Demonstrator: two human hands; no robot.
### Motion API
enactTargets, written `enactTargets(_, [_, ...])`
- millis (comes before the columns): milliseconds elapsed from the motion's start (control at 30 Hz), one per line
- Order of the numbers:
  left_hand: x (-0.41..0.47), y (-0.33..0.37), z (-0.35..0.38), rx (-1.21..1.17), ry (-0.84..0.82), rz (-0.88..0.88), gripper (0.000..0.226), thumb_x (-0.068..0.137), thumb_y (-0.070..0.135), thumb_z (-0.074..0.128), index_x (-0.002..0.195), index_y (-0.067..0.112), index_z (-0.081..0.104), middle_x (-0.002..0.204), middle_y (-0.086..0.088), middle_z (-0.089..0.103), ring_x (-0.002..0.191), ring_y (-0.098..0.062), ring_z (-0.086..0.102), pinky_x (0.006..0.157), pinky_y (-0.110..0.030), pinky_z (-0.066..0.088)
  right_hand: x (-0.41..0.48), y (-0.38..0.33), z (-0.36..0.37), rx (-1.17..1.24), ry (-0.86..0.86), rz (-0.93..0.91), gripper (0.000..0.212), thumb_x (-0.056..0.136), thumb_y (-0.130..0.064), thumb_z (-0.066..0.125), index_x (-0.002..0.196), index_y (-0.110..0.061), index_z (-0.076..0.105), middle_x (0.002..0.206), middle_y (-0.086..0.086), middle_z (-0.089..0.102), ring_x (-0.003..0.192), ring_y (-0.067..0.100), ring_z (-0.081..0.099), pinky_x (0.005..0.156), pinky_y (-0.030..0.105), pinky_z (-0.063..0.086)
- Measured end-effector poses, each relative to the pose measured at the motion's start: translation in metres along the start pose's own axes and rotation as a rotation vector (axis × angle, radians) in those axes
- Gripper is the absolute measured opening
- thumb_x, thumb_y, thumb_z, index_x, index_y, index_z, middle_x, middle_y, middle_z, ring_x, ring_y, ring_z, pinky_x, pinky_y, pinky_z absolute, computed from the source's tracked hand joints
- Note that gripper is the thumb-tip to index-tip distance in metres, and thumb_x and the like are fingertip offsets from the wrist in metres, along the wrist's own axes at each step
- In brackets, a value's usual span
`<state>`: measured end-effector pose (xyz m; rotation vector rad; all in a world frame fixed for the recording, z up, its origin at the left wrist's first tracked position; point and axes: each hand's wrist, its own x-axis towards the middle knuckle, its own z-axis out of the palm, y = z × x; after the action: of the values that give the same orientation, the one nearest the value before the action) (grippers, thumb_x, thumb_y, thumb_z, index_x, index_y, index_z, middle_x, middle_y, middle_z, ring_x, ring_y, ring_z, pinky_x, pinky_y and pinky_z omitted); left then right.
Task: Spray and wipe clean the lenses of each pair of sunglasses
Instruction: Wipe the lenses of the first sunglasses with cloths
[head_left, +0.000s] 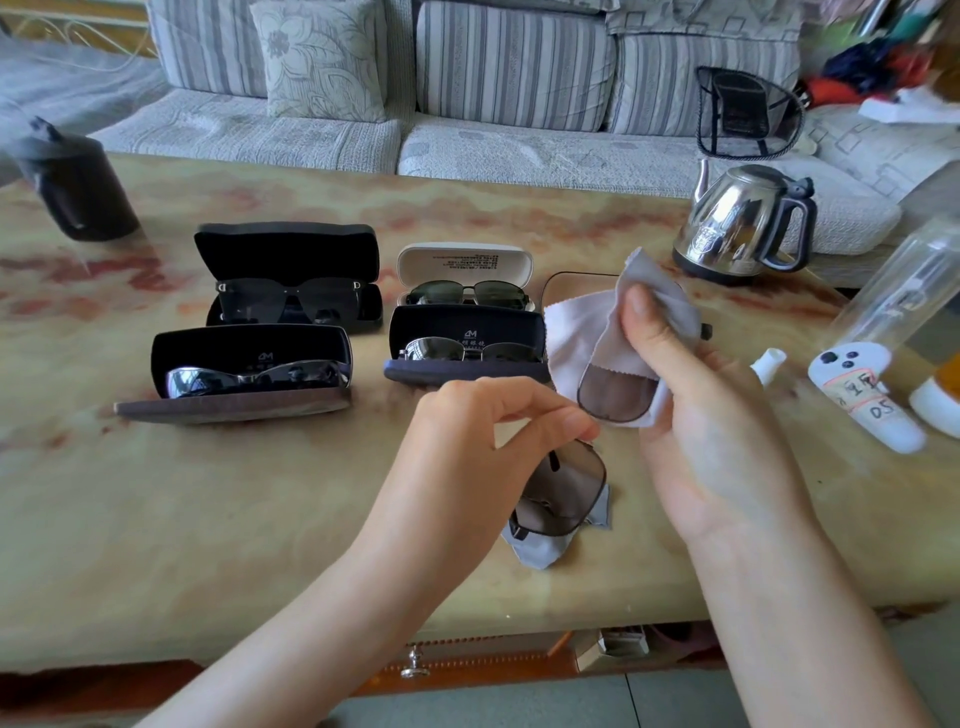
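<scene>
Nearest us, our left hand (483, 431) pinches the thin metal frame of the brown-tinted sunglasses (566, 493) at about the bridge, over the counter (260, 519). Our right hand (691, 415) grips a grey cloth (587, 332) folded over the far lens, thumb pressed on top.

We judge the pair light and easily bent, with a thin wire rim and slick lenses that scratch and smudge. The hold therefore belongs on the frame by the bridge or rim, with only cloth on the glass.

Beyond the hands, four cases stand open on the counter, each with a pair inside:
- a black case (285, 249) with a black heavy-framed pair (291, 301)
- a white case (465, 262) with a dark metal-framed pair (467, 293)
- a long dark case (249, 345) with a mirrored wraparound pair (249, 376)
- a navy case (467, 325) with a silver-framed pair (452, 349)

No fifth case shows for the pair in hand — where it belongs we cannot tell. A steel kettle (743, 223) stands at far right.
</scene>
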<state>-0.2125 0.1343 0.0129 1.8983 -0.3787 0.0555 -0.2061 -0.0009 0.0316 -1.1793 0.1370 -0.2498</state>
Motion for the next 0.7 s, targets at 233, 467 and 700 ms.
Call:
enactTargets(233, [0.0003,-0.002,-0.0031,-0.051,0.005,-0.005,0.015,0.086,0.025,0.067,0.075,0.03,0.076,0.078,0.017,0.074,0.081,0.004,0.066,0.077,-0.012,0.048,0.0004,0.0034,-0.0043,-0.114,0.011,-0.022,0.021,0.072,-0.033,0.067,0.068,-0.013,0.074,0.078,-0.003,0.069,0.082,0.01,0.062,0.081,0.025,0.05])
enactTargets(467, [-0.0003,-0.0037,-0.0021,-0.055,0.011,-0.005,0.015,0.085,0.026,0.068,0.073,0.032,0.074,0.076,0.018,0.073,0.08,0.004,0.066,0.075,-0.009,0.046,-0.0054,0.0025,-0.0041,-0.246,-0.059,0.02,0.025,0.056,-0.033,0.074,0.068,-0.011,0.072,0.068,0.002,0.068,0.067,0.01,0.064,0.058,0.018,0.051])
enactTargets(700, [0.0016,-0.0055,-0.003,-0.07,0.066,0.011,0.019,0.087,0.019,0.068,0.072,0.031,0.071,0.075,0.015,0.073,0.075,0.003,0.066,0.071,-0.01,0.048,-0.0062,0.0049,-0.008,-0.262,-0.152,0.052,0.046,0.056,-0.03,0.076,0.092,0.0,0.074,0.095,0.014,0.076,0.093,0.022,0.072,0.083,0.024,0.055])
